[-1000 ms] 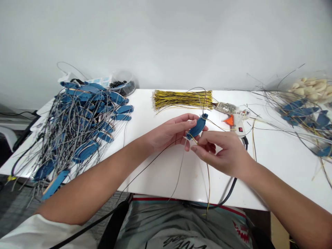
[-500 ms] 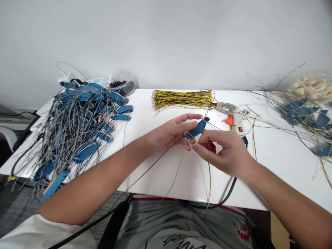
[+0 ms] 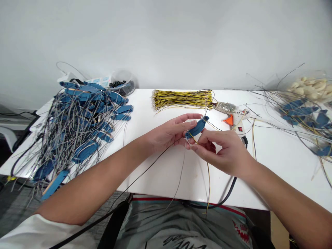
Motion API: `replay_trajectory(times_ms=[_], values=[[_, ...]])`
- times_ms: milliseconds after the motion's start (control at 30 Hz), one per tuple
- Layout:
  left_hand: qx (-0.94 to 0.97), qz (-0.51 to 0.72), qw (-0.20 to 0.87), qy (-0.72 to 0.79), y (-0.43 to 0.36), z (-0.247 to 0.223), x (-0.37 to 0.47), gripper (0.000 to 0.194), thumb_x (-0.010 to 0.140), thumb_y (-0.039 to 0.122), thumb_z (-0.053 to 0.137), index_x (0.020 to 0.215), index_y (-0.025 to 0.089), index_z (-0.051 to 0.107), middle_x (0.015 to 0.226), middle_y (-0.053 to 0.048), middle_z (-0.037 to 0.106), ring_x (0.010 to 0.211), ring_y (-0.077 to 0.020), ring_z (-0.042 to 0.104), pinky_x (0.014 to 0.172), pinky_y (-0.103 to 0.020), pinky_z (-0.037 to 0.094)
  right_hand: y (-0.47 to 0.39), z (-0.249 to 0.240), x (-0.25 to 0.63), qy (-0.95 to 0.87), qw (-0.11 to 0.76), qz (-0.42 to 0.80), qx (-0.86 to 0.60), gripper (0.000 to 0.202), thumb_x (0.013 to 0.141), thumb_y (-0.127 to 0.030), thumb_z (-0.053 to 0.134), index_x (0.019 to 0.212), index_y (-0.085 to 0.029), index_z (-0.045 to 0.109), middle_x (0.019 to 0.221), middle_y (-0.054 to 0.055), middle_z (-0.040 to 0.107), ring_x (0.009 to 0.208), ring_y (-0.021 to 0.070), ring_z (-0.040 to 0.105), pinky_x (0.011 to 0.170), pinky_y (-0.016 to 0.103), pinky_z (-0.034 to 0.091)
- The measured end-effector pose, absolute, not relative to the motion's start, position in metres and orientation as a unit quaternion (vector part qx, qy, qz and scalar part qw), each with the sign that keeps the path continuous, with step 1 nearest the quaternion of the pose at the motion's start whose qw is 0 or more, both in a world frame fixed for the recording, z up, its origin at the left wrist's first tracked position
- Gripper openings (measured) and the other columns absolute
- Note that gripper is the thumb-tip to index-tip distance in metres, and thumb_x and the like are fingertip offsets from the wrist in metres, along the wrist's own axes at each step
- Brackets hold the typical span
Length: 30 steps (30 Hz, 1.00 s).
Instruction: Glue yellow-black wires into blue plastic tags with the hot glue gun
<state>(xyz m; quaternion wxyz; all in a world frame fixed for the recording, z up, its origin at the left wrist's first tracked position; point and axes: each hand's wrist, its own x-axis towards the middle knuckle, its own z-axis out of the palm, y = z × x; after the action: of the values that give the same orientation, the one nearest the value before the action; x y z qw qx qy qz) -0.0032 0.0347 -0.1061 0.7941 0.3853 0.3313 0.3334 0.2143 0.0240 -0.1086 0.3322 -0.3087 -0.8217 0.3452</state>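
A curved blue plastic piece (image 3: 197,127) with wires at both ends is held above the table, between the thumb and fingers of my left hand (image 3: 175,130). Just right of it, my right hand (image 3: 223,148) pinches a thin yellow wire (image 3: 193,138) that comes off the piece's lower end. A grey wire (image 3: 180,176) and a black wire (image 3: 153,164) hang from that same end. Yellow and black strands (image 3: 209,183) dangle below my right hand. My right fingertips partly hide the wire's end.
A heap of blue pieces with grey wires (image 3: 83,114) covers the table's left. Behind my hands lies a bundle of yellow and black wires (image 3: 183,99). A glue gun (image 3: 237,122) with an orange trigger lies right of it. More wired blue pieces (image 3: 301,112) sit far right.
The hanging grey wire has swung a little to the right. Both hands stay nearly in place, still holding the blue piece and the yellow wire.
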Motion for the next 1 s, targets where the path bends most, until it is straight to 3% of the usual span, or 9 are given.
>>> replay_trajectory(times_ms=[367, 533, 700, 800, 867, 933, 1000], values=[[0.383, 0.356, 0.784, 0.334, 0.035, -0.111, -0.002, 0.053, 0.097, 0.041, 0.074, 0.143, 0.021, 0.057, 0.122, -0.013, 0.07, 0.073, -0.0103, 0.065, 0.066, -0.024, 0.056, 0.026, -0.111, 0.215, -0.819, 0.307, 0.358, -0.327, 0.036, 0.097, -0.037, 0.071, 0.07, -0.018, 0.057, 0.055, -0.004, 0.047, 0.051, 0.0088, 0.04, 0.05, 0.025, 0.033], [0.395, 0.349, 0.776, 0.346, 0.037, -0.11, -0.003, 0.057, 0.095, 0.04, 0.076, 0.145, 0.021, 0.055, 0.109, -0.008, 0.073, 0.073, -0.0118, 0.067, 0.065, -0.025, 0.057, 0.027, -0.111, 0.218, -0.823, 0.306, 0.342, -0.334, 0.033, 0.099, -0.035, 0.068, 0.072, -0.019, 0.059, 0.057, -0.004, 0.048, 0.051, 0.0088, 0.041, 0.05, 0.026, 0.031], [0.418, 0.348, 0.756, 0.366, 0.038, -0.11, -0.004, 0.059, 0.095, 0.042, 0.076, 0.145, 0.023, 0.055, 0.129, -0.012, 0.071, 0.076, -0.0125, 0.069, 0.065, -0.026, 0.06, 0.029, -0.107, 0.226, -0.798, 0.392, 0.297, -0.348, 0.039, 0.104, -0.031, 0.061, 0.068, -0.019, 0.052, 0.057, -0.002, 0.043, 0.052, 0.0104, 0.035, 0.049, 0.03, 0.026], [0.422, 0.355, 0.747, 0.372, 0.039, -0.112, -0.005, 0.061, 0.095, 0.045, 0.076, 0.147, 0.023, 0.053, 0.133, -0.014, 0.069, 0.075, -0.0119, 0.068, 0.064, -0.026, 0.06, 0.03, -0.103, 0.226, -0.746, 0.464, 0.353, -0.322, 0.045, 0.109, -0.033, 0.054, 0.066, -0.019, 0.051, 0.059, 0.0, 0.048, 0.054, 0.012, 0.041, 0.053, 0.031, 0.033], [0.426, 0.355, 0.745, 0.371, 0.041, -0.114, -0.006, 0.062, 0.094, 0.046, 0.077, 0.146, 0.022, 0.053, 0.133, -0.014, 0.068, 0.076, -0.012, 0.068, 0.064, -0.025, 0.059, 0.028, -0.098, 0.222, -0.676, 0.5, 0.463, -0.281, 0.034, 0.108, -0.033, 0.056, 0.077, -0.021, 0.063, 0.073, 0.003, 0.063, 0.064, 0.015, 0.057, 0.063, 0.031, 0.046], [0.433, 0.356, 0.744, 0.364, 0.042, -0.116, -0.007, 0.058, 0.093, 0.045, 0.077, 0.143, 0.022, 0.056, 0.13, -0.013, 0.068, 0.077, -0.012, 0.067, 0.065, -0.024, 0.058, 0.023, -0.091, 0.215, -0.599, 0.5, 0.583, -0.228, 0.012, 0.104, -0.029, 0.063, 0.109, -0.028, 0.074, 0.11, 0.005, 0.075, 0.095, 0.0204, 0.07, 0.085, 0.037, 0.057], [0.443, 0.36, 0.742, 0.353, 0.044, -0.12, -0.007, 0.05, 0.095, 0.044, 0.075, 0.138, 0.022, 0.06, 0.123, -0.011, 0.068, 0.081, -0.0126, 0.067, 0.068, -0.024, 0.057, 0.013, -0.086, 0.208, -0.542, 0.478, 0.666, -0.182, 0.038, 0.1, -0.024, 0.064, 0.137, -0.035, 0.067, 0.148, 0.002, 0.063, 0.131, 0.024, 0.063, 0.11, 0.045, 0.052]])
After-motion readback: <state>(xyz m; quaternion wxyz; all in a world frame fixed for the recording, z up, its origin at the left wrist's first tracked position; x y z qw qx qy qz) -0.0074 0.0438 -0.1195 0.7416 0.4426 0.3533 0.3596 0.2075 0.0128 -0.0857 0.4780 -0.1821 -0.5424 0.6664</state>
